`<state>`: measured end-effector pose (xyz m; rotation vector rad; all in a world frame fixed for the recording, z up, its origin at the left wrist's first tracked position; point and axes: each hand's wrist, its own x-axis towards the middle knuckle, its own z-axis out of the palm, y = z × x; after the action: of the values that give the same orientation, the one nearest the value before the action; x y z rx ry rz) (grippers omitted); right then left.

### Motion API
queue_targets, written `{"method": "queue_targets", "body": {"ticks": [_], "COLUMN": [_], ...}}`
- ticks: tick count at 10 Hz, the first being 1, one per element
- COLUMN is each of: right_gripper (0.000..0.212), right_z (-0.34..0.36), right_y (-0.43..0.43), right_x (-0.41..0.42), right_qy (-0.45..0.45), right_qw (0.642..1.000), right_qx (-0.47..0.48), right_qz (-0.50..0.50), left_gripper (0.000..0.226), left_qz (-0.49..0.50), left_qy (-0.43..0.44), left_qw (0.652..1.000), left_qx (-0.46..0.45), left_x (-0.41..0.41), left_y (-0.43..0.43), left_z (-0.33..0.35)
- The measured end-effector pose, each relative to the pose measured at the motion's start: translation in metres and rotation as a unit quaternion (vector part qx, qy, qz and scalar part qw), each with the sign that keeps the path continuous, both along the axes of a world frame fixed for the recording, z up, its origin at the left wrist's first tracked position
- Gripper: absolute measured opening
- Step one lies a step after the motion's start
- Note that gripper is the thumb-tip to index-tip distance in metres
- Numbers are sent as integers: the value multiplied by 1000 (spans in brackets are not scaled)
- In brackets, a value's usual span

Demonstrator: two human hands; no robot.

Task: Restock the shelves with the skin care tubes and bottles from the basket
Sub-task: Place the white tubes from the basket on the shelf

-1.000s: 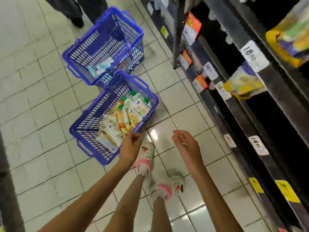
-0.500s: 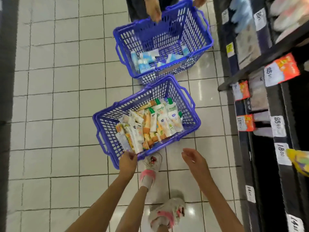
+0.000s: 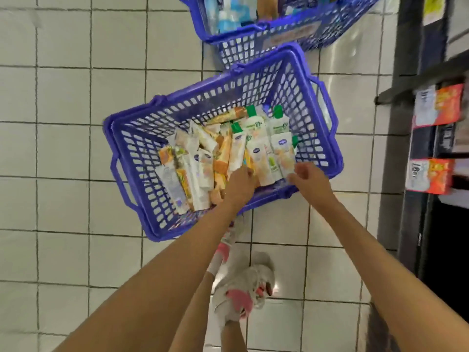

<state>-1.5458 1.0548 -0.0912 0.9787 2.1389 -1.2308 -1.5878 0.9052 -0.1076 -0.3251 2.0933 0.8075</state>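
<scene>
I'm holding my left hand (image 3: 241,182) on the tube pile and my right hand (image 3: 308,179) at one tube's crimped end, fingers curling; I cannot tell if either is gripping. The tubes (image 3: 256,148) are lying flat in the blue basket (image 3: 193,102) mid-frame, long axes running bottom-to-top, green caps pointing up-frame. It's looking heaped, so I'm judging most restocking undone, with the shelves (image 3: 403,138) waiting at right.
</scene>
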Motion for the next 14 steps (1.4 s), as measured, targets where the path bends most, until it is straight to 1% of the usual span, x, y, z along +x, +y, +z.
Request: {"method": "queue_targets", "body": {"ticks": [1,2,3,4,5,6,7,8,9,10,11,12,13,14], "right_gripper": [34,54,66,65,70,70,66,68,56,47,50,35,36,36], "right_z": [-37,-64,-86,-95,-98,-97,-99,-105,-97,-57,-17,3,-4,-25], "right_y": [13,9,2,2,6,8,3,4,12,22,42,77,114,151], "right_x": [-17,-35,-41,-42,-48,-50,-48,-48,-50,-48,-39,-39,-46,-56], "right_qy": [-21,-50,-62,-67,-85,-86,-52,-55,-42,52,118,176,240,324], "right_qw": [981,970,970,973,978,990,998,998,997,986,976,957,928,902], "right_qx": [96,119,140,165,145,86,31,-3,-59,-144,-175,-219,-262,-252], "right_qz": [165,205,188,145,122,75,26,16,-13,-70,-47,-76,-113,-135], "left_gripper": [29,38,41,43,45,44,45,58,47,32,37,41,35,45], "left_qz": [13,79,94,61,68,53,57,25,28,66,80,89,78,4], "left_qy": [12,28,47,74,65,49,66,84,78,70,111,134,117,136], "left_qw": [999,996,993,991,989,993,996,996,996,991,976,946,914,880], "left_qx": [-33,-43,-49,-91,-112,-93,-33,13,42,96,170,282,380,456], "left_x": [-2,0,4,2,6,0,-11,-16,-25,-31,-46,-69,-95,-119], "left_y": [22,37,51,57,62,69,65,57,53,49,51,77,124,179], "left_z": [-36,-56,-66,-66,-64,-59,-63,-65,-61,-37,-4,18,12,-6]}}
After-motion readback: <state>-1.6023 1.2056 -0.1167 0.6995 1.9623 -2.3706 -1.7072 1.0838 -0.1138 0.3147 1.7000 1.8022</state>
